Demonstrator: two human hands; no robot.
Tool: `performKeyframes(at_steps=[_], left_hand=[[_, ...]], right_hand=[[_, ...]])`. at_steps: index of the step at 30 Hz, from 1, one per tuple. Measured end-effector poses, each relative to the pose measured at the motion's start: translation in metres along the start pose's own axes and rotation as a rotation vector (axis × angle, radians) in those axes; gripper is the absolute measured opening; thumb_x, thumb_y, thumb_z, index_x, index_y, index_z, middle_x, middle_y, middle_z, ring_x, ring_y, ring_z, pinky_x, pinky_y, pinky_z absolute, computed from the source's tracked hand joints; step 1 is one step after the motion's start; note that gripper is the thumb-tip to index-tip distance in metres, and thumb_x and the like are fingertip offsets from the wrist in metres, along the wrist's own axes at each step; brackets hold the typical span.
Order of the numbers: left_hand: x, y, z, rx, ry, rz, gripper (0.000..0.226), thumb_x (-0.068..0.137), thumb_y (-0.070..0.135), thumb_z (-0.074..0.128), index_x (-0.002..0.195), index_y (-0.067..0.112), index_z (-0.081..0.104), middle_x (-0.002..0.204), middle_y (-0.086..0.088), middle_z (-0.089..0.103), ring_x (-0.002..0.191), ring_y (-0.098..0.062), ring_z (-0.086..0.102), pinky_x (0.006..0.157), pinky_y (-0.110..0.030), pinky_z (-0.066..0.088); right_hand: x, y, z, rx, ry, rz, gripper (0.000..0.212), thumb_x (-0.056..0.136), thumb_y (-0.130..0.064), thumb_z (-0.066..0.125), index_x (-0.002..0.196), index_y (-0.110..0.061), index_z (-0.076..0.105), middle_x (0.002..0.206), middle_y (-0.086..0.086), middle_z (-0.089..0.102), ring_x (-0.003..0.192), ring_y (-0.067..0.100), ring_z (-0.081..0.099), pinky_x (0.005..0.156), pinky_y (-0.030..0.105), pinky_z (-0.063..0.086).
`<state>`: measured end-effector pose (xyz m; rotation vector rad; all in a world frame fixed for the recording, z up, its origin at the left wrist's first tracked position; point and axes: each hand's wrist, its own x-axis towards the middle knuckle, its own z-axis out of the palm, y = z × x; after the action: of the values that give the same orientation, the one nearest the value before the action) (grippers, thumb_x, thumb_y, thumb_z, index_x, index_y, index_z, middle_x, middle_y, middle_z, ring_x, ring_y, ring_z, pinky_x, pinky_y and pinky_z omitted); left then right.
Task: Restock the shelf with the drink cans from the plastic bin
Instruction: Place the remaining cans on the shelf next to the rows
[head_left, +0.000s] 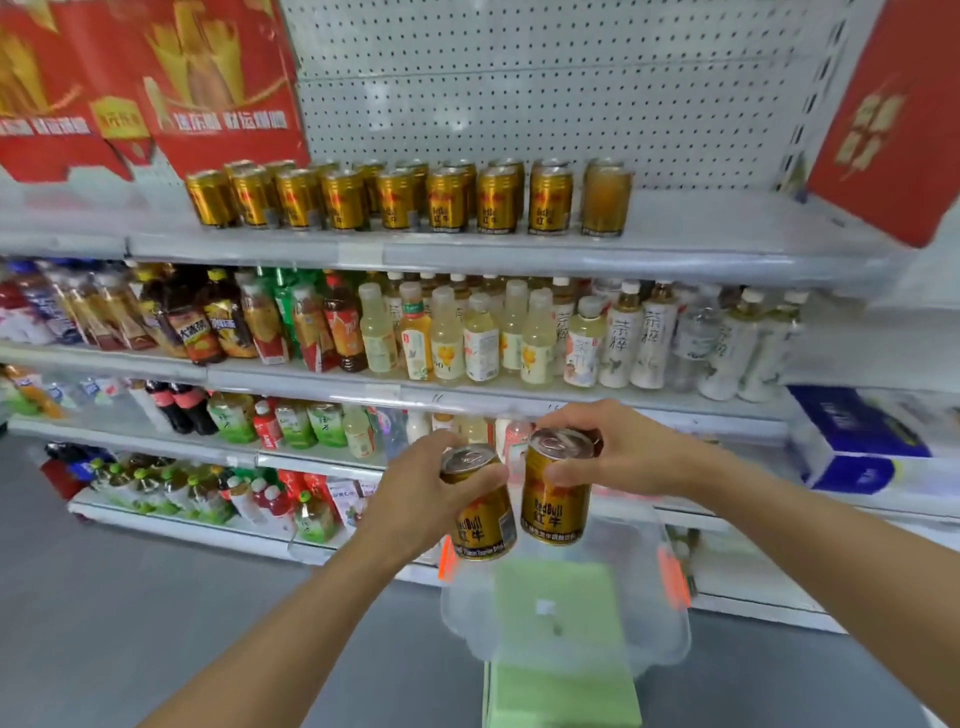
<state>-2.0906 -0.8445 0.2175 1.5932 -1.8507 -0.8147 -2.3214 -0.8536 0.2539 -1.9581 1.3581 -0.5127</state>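
A person stands before a shop shelving unit, seen from a camera worn on the head, both forearms reaching forward. Each hand grips one gold drink can. The left hand (415, 499) has its fingers (480, 475) curled round the upper part of the left can (483, 512), which tilts, its top leaning left and its base swinging toward the other can. The right hand (631, 457) wraps its fingers (563, 413) over the rim of the right can (556, 491), thumb on the near side; this can stands close to upright. The two cans are just beside each other, nearly touching low down.

Below the hands sits the clear plastic bin (660, 618), resting on something pale green; no cans show inside it, though its see-through walls make this hard to judge.

The top shelf (701, 228) lies above and ahead of both hands, well apart from them. On it a row of matching gold cans (405, 197) stands upright, two deep. The bare stretch of shelf lies to the right of the last can in that row, before a red carton (893, 130). That gap sits up and to the right, so the right hand appears the nearer one to it. Both cans would likely need raising with their long axes vertical, and the tilted left can straightened first
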Motion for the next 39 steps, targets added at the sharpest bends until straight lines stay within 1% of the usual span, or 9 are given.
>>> performKeyframes(at_steps=[3,10,16,20,23,26,29,34,39], left_hand=[[0.022,0.032,0.003,-0.01,-0.016,0.045,0.046,0.075,0.061,0.068,0.11,0.033,0.057,0.108,0.01,0.063,0.092,-0.009,0.063,0.073,-0.032,0.057],[0.096,0.096,-0.003,0.001,0.002,0.177,0.065,0.074,0.066,0.063,0.125,0.025,0.058,0.115,0.007,0.062,0.098,-0.011,0.061,0.078,-0.028,0.055],[0.165,0.139,0.002,0.037,0.034,0.242,0.068,0.077,0.068,0.059,0.131,0.026,0.055,0.127,0.004,0.06,0.106,-0.013,0.058,0.088,-0.033,0.052],[0.206,0.165,0.013,-0.014,0.029,0.237,0.069,0.075,0.07,0.06,0.131,0.029,0.054,0.125,0.004,0.061,0.105,-0.014,0.06,0.089,-0.038,0.054],[0.23,0.181,0.02,-0.029,0.061,0.263,0.064,0.078,0.066,0.061,0.128,0.026,0.057,0.118,0.008,0.063,0.1,-0.009,0.06,0.082,-0.029,0.052],[0.252,0.195,0.034,-0.07,0.092,0.263,0.041,0.081,0.059,0.063,0.111,0.031,0.061,0.094,0.023,0.06,0.085,0.004,0.058,0.068,-0.017,0.045],[0.268,0.202,0.043,-0.091,0.105,0.234,0.041,0.081,0.058,0.065,0.109,0.03,0.062,0.093,0.022,0.058,0.082,0.008,0.055,0.065,-0.013,0.043],[0.296,0.21,0.054,-0.097,0.141,0.18,0.059,0.075,0.063,0.066,0.121,0.026,0.063,0.109,0.011,0.067,0.098,-0.006,0.063,0.082,-0.029,0.055],[0.307,0.21,0.056,-0.081,0.172,0.173,0.061,0.074,0.064,0.067,0.122,0.024,0.063,0.11,0.01,0.067,0.098,-0.006,0.062,0.077,-0.022,0.052]], right_hand=[[-0.004,0.008,-0.036,-0.005,0.064,0.027,0.052,0.078,-0.033,0.078,0.126,-0.024,0.06,0.116,-0.004,0.065,0.103,0.012,0.063,0.092,0.037,0.052],[0.012,0.023,-0.123,-0.03,0.222,0.051,0.061,0.072,-0.045,0.079,0.125,-0.035,0.05,0.128,-0.014,0.052,0.12,0.004,0.048,0.084,0.015,0.04],[0.031,0.028,-0.195,-0.014,0.374,0.086,0.056,0.073,-0.037,0.08,0.123,-0.026,0.056,0.116,-0.009,0.06,0.106,0.004,0.057,0.071,0.013,0.042],[0.053,0.034,-0.245,-0.034,0.465,0.067,0.053,0.077,-0.033,0.078,0.125,-0.025,0.057,0.111,-0.007,0.062,0.095,-0.005,0.057,0.065,0.008,0.043],[0.081,0.045,-0.28,-0.047,0.552,0.038,0.056,0.079,-0.034,0.076,0.13,-0.022,0.055,0.119,0.0,0.059,0.098,0.009,0.058,0.071,0.015,0.044],[0.115,0.067,-0.309,-0.042,0.632,0.048,0.059,0.081,-0.027,0.075,0.134,-0.017,0.051,0.119,0.0,0.053,0.101,0.012,0.051,0.065,0.013,0.038],[0.149,0.089,-0.321,-0.023,0.607,0.061,0.062,0.081,-0.025,0.075,0.136,-0.016,0.049,0.123,0.004,0.054,0.102,0.014,0.051,0.068,0.016,0.04],[0.201,0.124,-0.339,-0.035,0.521,0.112,0.062,0.078,-0.028,0.077,0.133,-0.018,0.05,0.13,0.008,0.053,0.11,0.022,0.055,0.085,0.031,0.049],[0.228,0.136,-0.35,-0.005,0.449,0.104,0.058,0.08,-0.026,0.076,0.133,-0.02,0.052,0.131,0.007,0.055,0.112,0.022,0.055,0.087,0.031,0.047]])
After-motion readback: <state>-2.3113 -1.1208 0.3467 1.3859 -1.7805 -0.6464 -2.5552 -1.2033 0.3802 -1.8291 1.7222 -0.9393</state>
